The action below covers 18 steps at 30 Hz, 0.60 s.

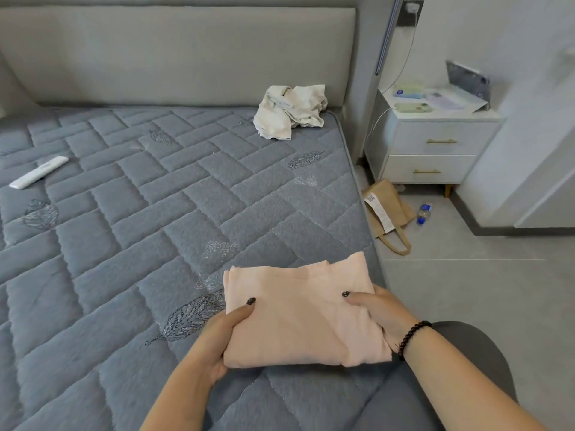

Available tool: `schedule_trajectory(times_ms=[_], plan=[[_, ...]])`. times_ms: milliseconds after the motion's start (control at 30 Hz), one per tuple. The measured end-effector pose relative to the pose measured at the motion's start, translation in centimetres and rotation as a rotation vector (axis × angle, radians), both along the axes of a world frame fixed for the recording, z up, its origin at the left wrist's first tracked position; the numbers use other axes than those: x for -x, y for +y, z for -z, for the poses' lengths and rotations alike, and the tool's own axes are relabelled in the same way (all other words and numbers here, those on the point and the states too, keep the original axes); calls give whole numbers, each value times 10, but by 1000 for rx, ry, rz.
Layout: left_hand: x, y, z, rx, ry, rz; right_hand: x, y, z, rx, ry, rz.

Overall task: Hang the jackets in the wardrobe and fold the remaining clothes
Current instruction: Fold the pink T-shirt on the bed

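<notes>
While my left hand (217, 340) and right hand (381, 315) each grip a side of one folded pink garment (303, 312), thumbs on top, at lower centre on the mattress (124, 244), one crumpled white garment (291, 112) lies upper centre, one remote (39, 172) far left.

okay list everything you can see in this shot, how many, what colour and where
folded garment: one, pale pink, near edge of the bed, held at both sides
crumpled garment: one, cream, far right corner of the bed by the headboard
remote: one, white, left side of the bed
bed: one, grey quilted
nightstand: one, white, right of the bed
paper bag: one, brown, floor by the nightstand
bottle: one, clear with blue, floor
left hand: grips the folded garment
right hand: grips the folded garment, dark bead bracelet
</notes>
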<state>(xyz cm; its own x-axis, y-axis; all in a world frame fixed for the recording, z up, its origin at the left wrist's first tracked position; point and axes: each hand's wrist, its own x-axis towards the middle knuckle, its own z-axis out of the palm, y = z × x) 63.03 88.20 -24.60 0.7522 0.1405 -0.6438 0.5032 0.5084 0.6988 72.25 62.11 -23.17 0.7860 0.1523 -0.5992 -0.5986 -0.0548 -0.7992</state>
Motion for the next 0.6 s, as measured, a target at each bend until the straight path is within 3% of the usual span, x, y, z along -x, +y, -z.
schedule_trajectory(times_ms=[600], plan=[[-47,-131,-115,-210,-398,483,55,-162,-110,116,-288,261]])
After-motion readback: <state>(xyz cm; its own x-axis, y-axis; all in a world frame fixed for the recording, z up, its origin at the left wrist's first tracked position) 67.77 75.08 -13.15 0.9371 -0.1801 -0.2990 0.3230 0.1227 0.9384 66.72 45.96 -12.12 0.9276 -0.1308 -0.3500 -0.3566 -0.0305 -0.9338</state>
